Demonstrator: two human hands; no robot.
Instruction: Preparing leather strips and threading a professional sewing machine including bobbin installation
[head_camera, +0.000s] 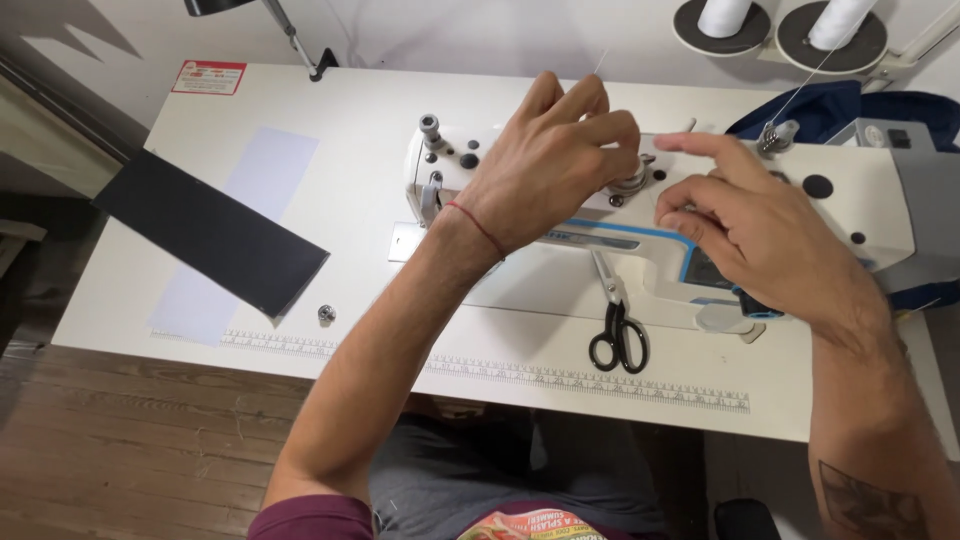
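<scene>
Thread (800, 92) runs from a white spool (838, 20) at top right down to a metal guide (778, 135) on the sewing machine (870, 205) — long axis slanting down-left toward the hands. Left hand (545, 170) sits over the machine top, fingers curled, tips pinched; a thin strand shows just above it, but whether it is gripped I cannot tell. Right hand (755, 225) half-open, forefinger pointing left at the tension knob (630, 180), nothing visibly held — nearer the guide. Scissors (618, 325) lie on the table (350, 100) below the hands; black strip (210, 230) well apart, left.
</scene>
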